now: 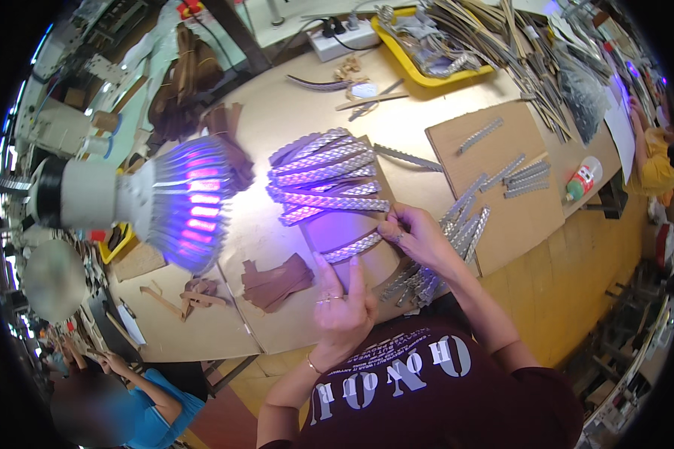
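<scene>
A short braided silver strip [352,247] lies slightly curved on a piece of brown cardboard in front of me. My right hand [416,236] pinches its right end between thumb and fingertips. My left hand [343,305] has two fingers stretched out and spread, their tips touching the strip's lower edge near its left end. Just beyond is a pile of similar braided strips [326,179], stacked side by side. More loose silver strips [427,284] lie under and beside my right wrist. Brown flat strips [277,283] are bunched left of my left hand.
A large lamp [180,202] hangs over the left side, hiding part of the table. On the right lies a cardboard sheet [528,217] with several strips; a bottle [583,179] stands past it. A yellow tray [427,75] and power strip [343,41] are at the back. Co-workers sit at both sides.
</scene>
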Tool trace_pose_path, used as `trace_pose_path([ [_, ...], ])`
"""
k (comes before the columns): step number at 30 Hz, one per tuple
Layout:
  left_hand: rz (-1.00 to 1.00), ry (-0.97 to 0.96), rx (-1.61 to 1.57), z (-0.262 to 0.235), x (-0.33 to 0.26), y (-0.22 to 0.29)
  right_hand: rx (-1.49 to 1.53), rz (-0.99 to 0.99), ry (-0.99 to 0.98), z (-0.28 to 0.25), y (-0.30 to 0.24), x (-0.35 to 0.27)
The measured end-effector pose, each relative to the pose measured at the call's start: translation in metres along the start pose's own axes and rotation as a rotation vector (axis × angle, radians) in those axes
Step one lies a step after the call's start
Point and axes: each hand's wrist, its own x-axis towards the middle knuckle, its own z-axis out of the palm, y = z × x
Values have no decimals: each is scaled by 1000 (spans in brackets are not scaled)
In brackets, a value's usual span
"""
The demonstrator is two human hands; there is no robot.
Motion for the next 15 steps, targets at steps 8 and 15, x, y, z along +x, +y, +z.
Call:
trace_pose_path([
  [8, -81, 54, -222, -17, 1, -3, 17, -148, 94, -7, -24, -12],
  [15, -247, 326, -216, -41, -9, -13, 304, -401, 131, -19, -66, 2],
])
